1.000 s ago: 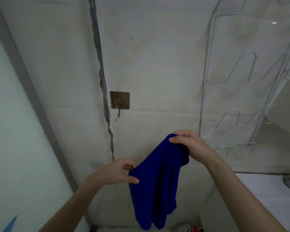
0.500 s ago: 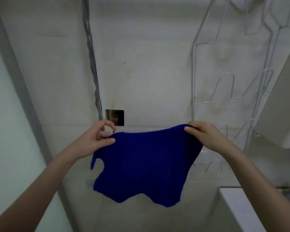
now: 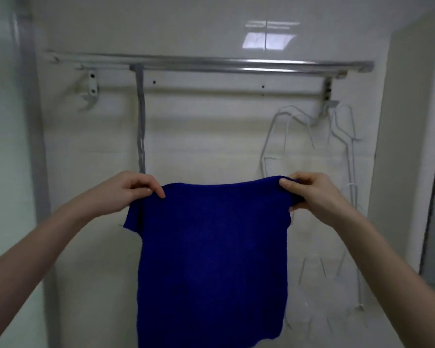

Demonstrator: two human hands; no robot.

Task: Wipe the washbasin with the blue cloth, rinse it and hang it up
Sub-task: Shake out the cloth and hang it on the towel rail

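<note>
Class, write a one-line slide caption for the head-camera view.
Left hand and right hand hold the blue cloth spread below the metal towel rail.

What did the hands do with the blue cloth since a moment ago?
The left hand and right hand moved apart and upward, pulling the blue cloth from a bunched droop into a flat, spread sheet below the metal rail, which came into view as the head tilted up. Unchanged: both hands pinch the cloth's top corners, and it hangs on nothing yet.
</note>
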